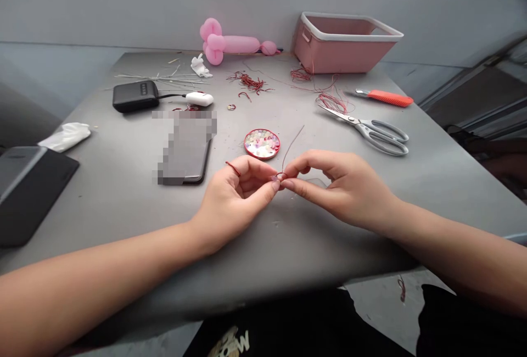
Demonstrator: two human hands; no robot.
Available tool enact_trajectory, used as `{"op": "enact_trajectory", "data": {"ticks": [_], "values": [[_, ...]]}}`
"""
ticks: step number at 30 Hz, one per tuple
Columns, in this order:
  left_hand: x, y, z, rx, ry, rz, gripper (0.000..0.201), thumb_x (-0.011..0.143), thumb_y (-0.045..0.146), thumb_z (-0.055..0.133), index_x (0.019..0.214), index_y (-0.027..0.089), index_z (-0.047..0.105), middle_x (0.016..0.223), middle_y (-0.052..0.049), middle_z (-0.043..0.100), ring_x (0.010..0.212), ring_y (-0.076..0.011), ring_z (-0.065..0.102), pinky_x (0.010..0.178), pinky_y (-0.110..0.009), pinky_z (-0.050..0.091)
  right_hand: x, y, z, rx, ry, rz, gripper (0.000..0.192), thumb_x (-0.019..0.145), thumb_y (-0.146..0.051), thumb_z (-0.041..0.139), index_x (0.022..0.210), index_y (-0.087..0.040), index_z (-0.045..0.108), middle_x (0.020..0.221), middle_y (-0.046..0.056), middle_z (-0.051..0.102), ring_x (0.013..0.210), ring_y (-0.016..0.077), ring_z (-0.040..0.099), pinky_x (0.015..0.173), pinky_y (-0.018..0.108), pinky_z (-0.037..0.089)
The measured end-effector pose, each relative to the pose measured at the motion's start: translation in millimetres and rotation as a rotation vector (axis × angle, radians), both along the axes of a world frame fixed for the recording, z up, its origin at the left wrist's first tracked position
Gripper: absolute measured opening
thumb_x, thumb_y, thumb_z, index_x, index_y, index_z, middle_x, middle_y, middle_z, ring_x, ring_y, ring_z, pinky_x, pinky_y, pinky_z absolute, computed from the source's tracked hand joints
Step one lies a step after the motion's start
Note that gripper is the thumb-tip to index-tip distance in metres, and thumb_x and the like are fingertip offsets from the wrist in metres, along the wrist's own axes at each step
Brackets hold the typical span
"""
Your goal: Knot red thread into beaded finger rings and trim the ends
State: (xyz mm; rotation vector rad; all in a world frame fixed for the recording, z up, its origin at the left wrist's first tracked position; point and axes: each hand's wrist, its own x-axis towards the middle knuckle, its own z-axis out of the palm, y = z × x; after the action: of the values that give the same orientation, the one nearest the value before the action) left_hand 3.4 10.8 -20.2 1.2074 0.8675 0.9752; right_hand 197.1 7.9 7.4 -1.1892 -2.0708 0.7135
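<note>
Over the front of the grey table, the fingertips of my left hand (pixel 239 195) and my right hand (pixel 337 184) almost meet. Both pinch a thin dark red wire (pixel 293 141), bent into a small loop between them, with one loose end sticking up and to the right. A tiny pale bead seems to sit at my left fingertips, though it is too small to be sure. A red wire ring (pixel 233 168) circles a finger of my left hand. Just beyond my hands lies a round red-rimmed dish (pixel 262 144) of pale and pink beads.
Scissors (pixel 370 132) and an orange-handled cutter (pixel 387 98) lie right, by tangled red wire (pixel 332 102). A phone (pixel 187 151), black power bank (pixel 135 96) and white case (pixel 200 99) lie left. Cut wire pieces (pixel 252 82), a pink balloon (pixel 236 44) and pink bin (pixel 341 52) are behind.
</note>
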Motion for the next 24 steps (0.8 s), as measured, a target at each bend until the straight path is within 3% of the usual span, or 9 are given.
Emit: {"op": "enact_trajectory", "data": {"ticks": [6,12,17,21,24], "values": [[-3.4,1.5,-3.1,0.112,0.104,-0.051,0.018,0.083,0.031,0.073,0.091,0.019,0.063,0.092,-0.002,0.065,0.092,-0.0149,0.063,0.079,-0.025,0.054,0.9,0.2,-3.9,0.123,-0.068,0.035,0.006,0.088,-0.018,0.063,0.086,-0.020,0.068,0.078,-0.002,0.072,0.067,0.0099,0.064,0.062,0.022,0.049],[-2.0,0.8,-1.1,0.072,0.137,-0.090,0.014,0.087,0.030,0.066,0.091,0.017,0.063,0.087,-0.001,0.063,0.084,-0.0146,0.061,0.075,-0.027,0.054,3.2,1.9,-3.8,0.160,-0.098,0.125,0.010,0.089,-0.011,0.057,0.089,-0.018,0.064,0.081,-0.001,0.070,0.071,0.0091,0.062,0.065,0.021,0.048],[-1.0,3.3,3.5,0.000,0.091,-0.124,0.014,0.083,0.029,0.071,0.089,0.017,0.069,0.085,-0.001,0.069,0.080,-0.0118,0.063,0.077,-0.025,0.052,7.8,6.1,-0.4,0.134,-0.089,0.169,0.011,0.090,-0.012,0.056,0.086,-0.020,0.061,0.079,-0.001,0.067,0.070,0.0096,0.060,0.063,0.022,0.047],[-0.8,4.9,5.1,-0.077,0.080,-0.033,0.021,0.075,0.031,0.081,0.084,0.015,0.071,0.085,-0.002,0.074,0.079,-0.0114,0.066,0.076,-0.023,0.051,7.8,10.2,-7.0,0.355,-0.130,0.091,0.006,0.088,-0.015,0.062,0.085,-0.019,0.060,0.077,0.001,0.068,0.074,0.0138,0.061,0.072,0.030,0.048],[-0.3,4.6,2.8,-0.093,0.040,-0.003,0.025,0.072,0.032,0.083,0.085,0.015,0.070,0.086,-0.002,0.075,0.081,-0.0120,0.068,0.078,-0.024,0.052,5.4,8.7,-12.5,0.484,-0.121,0.096,0.012,0.086,-0.012,0.063,0.096,-0.018,0.061,0.080,0.003,0.070,0.078,0.0157,0.065,0.079,0.034,0.050]]}}
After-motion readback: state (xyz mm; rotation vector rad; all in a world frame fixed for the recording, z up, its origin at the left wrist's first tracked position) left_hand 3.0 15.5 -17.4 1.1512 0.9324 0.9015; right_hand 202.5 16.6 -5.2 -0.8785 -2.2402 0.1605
